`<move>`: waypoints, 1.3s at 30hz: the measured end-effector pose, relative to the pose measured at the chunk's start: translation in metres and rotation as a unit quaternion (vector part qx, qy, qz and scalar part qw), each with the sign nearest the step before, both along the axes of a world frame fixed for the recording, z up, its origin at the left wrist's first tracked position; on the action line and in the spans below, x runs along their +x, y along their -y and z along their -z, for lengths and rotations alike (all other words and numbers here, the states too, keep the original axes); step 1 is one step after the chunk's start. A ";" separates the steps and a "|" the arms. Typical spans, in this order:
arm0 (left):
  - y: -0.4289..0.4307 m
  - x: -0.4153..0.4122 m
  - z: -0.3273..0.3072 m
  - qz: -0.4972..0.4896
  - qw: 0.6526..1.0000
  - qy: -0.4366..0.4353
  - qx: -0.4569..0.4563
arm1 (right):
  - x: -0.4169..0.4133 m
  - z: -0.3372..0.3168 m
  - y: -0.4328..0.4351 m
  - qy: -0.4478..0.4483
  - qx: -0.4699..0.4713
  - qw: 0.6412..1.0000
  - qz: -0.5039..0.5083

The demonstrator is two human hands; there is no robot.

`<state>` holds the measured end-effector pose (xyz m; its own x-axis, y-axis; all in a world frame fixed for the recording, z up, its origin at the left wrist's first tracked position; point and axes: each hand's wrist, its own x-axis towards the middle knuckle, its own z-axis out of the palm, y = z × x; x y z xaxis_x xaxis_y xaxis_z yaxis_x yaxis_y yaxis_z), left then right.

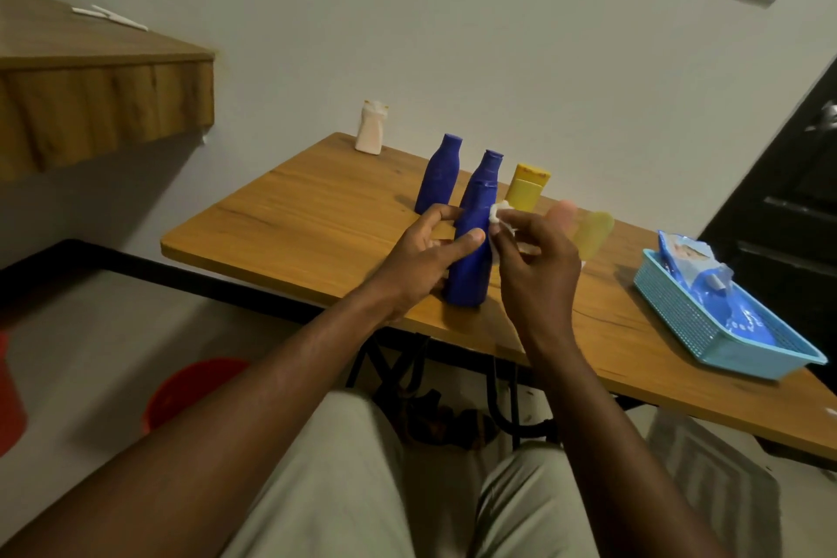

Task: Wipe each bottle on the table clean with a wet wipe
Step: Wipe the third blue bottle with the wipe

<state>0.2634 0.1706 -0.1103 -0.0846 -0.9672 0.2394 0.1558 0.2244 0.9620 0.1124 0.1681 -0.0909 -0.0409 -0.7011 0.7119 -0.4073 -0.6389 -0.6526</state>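
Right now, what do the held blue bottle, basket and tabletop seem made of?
The held blue bottle looks plastic: matte, opaque, moulded ridge at the shoulder. The basket: light-blue plastic, moulded mesh walls. The tabletop: wood or wood-look laminate; grain lines, slight sheen.

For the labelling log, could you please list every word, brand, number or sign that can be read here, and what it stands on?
No text is legible.
Blue and white wet-wipe packet in the light blue plastic basket: print too blurred to read.
Near dark blue plastic bottle: no lettering shows.
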 end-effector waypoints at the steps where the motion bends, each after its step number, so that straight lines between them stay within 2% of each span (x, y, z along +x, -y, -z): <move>1: 0.000 0.000 0.000 0.003 1.000 0.000 -0.002 | 0.002 -0.003 0.000 -0.013 -0.014 1.000 -0.005; 6: -0.001 -0.001 0.002 0.008 1.000 0.013 -0.016 | -0.008 0.007 -0.005 -0.082 -0.019 0.996 -0.031; 9: -0.001 -0.002 0.004 0.009 0.999 0.034 -0.020 | -0.020 0.007 -0.004 -0.105 -0.018 0.994 -0.007; 14: 0.000 -0.004 0.007 -0.021 0.995 0.089 -0.039 | -0.017 -0.015 -0.002 -0.123 -0.099 0.987 0.025; 19: -0.001 -0.003 0.011 -0.034 0.989 0.127 -0.062 | -0.008 0.001 -0.015 -0.304 -0.115 0.945 0.030; 21: -0.003 -0.005 0.011 -0.043 0.984 0.156 -0.076 | -0.012 0.009 -0.019 -0.329 -0.093 0.939 0.040; 24: -0.004 -0.009 0.011 -0.063 0.975 0.193 -0.092 | -0.020 0.009 -0.022 -0.289 -0.083 0.953 0.046; 28: -0.004 -0.011 0.011 -0.080 0.968 0.211 -0.109 | -0.022 -0.004 -0.017 -0.219 -0.127 0.965 0.069; 31: -0.002 -0.010 0.012 -0.082 0.967 0.214 -0.112 | -0.018 -0.005 -0.014 -0.232 -0.159 0.956 0.077; 33: -0.002 -0.008 0.011 -0.069 0.973 0.198 -0.102 | -0.019 0.005 -0.011 -0.240 -0.157 0.957 0.049; 36: -0.001 -0.003 0.009 -0.035 0.987 0.142 -0.071 | -0.024 0.018 -0.009 -0.119 -0.068 0.990 0.011; 39: 0.000 -0.003 0.007 -0.011 0.990 0.130 -0.054 | -0.027 0.021 -0.004 -0.004 0.053 0.999 0.006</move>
